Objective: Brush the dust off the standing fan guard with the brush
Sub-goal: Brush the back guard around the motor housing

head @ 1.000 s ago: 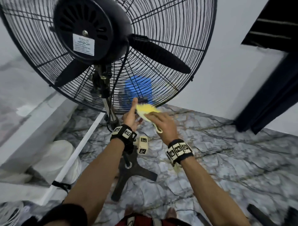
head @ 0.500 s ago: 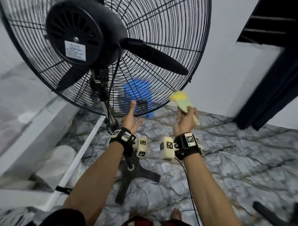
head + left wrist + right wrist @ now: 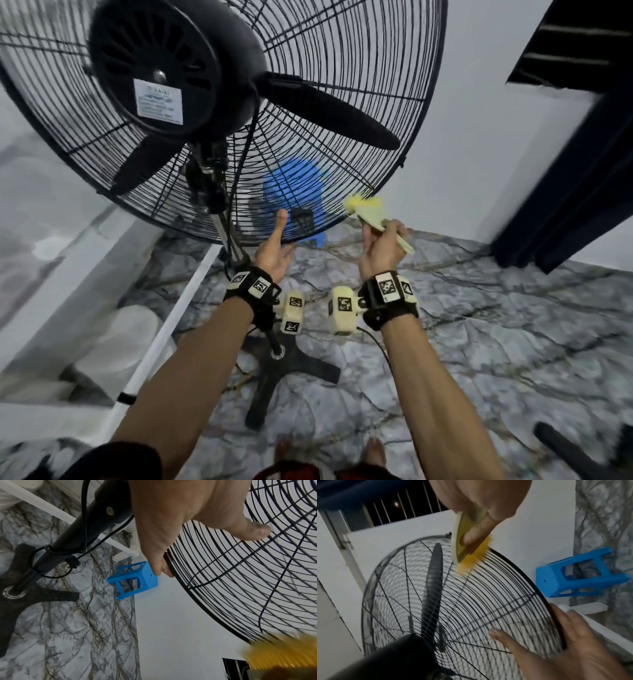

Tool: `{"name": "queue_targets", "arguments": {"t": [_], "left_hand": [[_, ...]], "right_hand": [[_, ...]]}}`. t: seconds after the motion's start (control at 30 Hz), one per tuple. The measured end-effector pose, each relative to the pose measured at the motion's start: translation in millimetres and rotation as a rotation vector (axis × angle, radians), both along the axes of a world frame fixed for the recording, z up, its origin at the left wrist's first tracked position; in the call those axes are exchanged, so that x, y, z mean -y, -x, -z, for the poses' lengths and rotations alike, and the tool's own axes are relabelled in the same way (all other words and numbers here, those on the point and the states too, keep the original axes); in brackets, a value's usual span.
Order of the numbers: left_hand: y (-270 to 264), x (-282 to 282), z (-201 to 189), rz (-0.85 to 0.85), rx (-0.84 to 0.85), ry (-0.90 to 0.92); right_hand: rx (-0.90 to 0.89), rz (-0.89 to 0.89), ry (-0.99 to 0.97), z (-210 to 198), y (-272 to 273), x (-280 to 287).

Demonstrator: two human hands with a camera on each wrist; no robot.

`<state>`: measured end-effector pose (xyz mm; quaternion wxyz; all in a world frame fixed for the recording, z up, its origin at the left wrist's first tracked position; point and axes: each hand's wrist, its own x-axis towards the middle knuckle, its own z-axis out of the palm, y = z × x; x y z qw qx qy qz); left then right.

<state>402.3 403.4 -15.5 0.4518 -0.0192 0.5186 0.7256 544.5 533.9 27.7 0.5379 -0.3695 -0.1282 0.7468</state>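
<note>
black wire fan guard (image 3: 325,102) of concentric rings and radial spokes, on a pole with a cross-shaped base; the white label (image 3: 158,101) on the domed motor housing is too blurred to read. right hand (image 3: 380,248) grips the pale green brush (image 3: 371,214), its yellow bristles (image 3: 471,557) touching the guard's lower right rim. left hand (image 3: 274,253) clasps the bottom rim, thumb on the wires. blue plastic stool (image 3: 135,580) stands beyond on veined marble floor (image 3: 513,342).

Head downward — wrists close, fan guard (image 3: 342,102) shared
</note>
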Motion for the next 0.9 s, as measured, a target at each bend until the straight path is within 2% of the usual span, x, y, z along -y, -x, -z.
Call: {"name": "queue_targets", "arguments": {"t": [0.17,0.23,0.37,0.5,0.53,0.63,0.8,0.9], "left_hand": [[6,-8,15,-0.005,-0.032,-0.009],[7,-9,19,-0.026,-0.033,-0.013],[-1,-7,12,-0.045,0.020,-0.063],[-29,-21,-2,-0.183,0.094,-0.203],[-38,-29,-7,-0.191,0.098,-0.231],[-62,-66,-22,-0.190,0.103,-0.304],[-65,-106,-60,-0.237,0.148,-0.440],[-56,-110,-57,-0.256,0.191,-0.483]], "right_hand": [[0.206,-0.322,-0.003,34,23,38],[0.278,-0.367,-0.051,31,28,33],[0.337,-0.261,-0.156,6,7,-3],[0.275,-0.074,-0.423,-44,-24,-30],[0.310,-0.046,-0.510,-56,-30,-34],[0.622,-0.008,-0.908,-82,-49,-37],[0.867,-0.305,-1.766,-110,-39,-44],[0.914,-0.345,-2.108,-134,-4,-41]]}}
